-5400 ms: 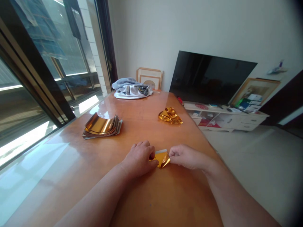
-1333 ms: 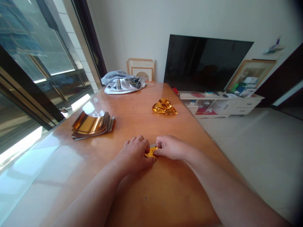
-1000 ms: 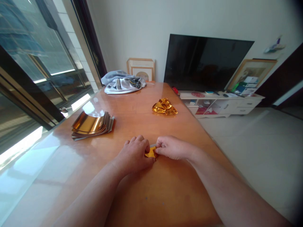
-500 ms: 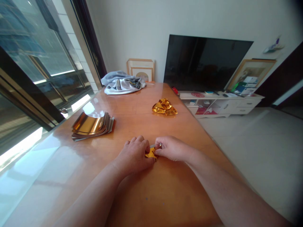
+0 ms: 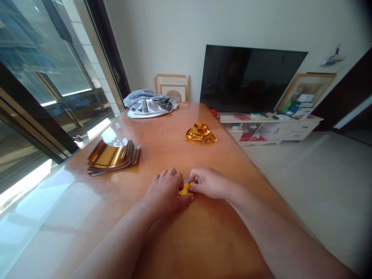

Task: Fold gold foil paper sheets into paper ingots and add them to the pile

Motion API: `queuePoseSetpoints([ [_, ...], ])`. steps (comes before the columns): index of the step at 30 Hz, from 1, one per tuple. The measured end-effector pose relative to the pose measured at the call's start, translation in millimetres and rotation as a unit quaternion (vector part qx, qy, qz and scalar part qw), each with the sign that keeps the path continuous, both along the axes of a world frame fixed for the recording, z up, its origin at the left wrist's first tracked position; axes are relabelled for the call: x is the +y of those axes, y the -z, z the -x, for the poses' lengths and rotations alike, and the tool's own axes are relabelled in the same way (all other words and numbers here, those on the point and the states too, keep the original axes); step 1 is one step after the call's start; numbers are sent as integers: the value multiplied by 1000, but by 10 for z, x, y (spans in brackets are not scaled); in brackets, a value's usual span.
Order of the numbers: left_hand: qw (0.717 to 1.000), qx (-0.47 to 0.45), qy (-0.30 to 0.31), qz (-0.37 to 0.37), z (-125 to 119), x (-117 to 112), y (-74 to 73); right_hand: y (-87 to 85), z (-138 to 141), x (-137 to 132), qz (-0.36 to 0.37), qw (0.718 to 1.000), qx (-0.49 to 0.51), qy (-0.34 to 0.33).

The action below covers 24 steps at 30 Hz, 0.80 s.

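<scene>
Both hands have closed in since the earliest view, and the gold foil between them has shrunk to a small folded packet. Far ahead of the hands stand a dark flat-screen TV [image 5: 250, 77], leaning above a white TV cabinet [image 5: 270, 127], and, ahead and to the left, a glass balcony door [image 5: 43, 77]. Both forearms rest over a glossy wooden table [image 5: 200, 240]. Ahead of the left hand lies a curved stack of gold foil sheets [image 5: 112, 157], and further ahead sits a bundled grey cloth [image 5: 150, 109]. Straight ahead of the right hand, well apart from it, lies a crumpled foil ball [image 5: 201, 133]. The left hand [image 5: 165, 193] is pressed down with its fingers curled together, its thumb side against the packet. The right hand [image 5: 209, 183] pinches the packet's upper edge between thumb and bunched fingers. The folded gold foil packet [image 5: 185, 190] sits on the table between the hands, touching both. Its folds are probably doubled over, though they are too small to make out.
</scene>
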State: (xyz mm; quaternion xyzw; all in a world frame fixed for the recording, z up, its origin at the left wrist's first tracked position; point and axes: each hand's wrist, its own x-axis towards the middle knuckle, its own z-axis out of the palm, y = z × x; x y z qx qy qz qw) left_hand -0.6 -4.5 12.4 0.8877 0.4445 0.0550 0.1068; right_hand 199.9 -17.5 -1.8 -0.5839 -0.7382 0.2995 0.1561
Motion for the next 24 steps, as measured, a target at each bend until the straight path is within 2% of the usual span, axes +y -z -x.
queuePoseSetpoints([
  [8, 1000, 5, 1, 3, 1, 1, -3, -57, 13, -38, -6, 1000, 8, -6],
  [15, 1000, 13, 1, 4, 0, -1, -10, -28, 20, -28, -13, 1000, 6, -7],
  [24, 1000, 18, 9, -17, 4, -36, -34, -80, 48, -55, -15, 999, -27, 22],
])
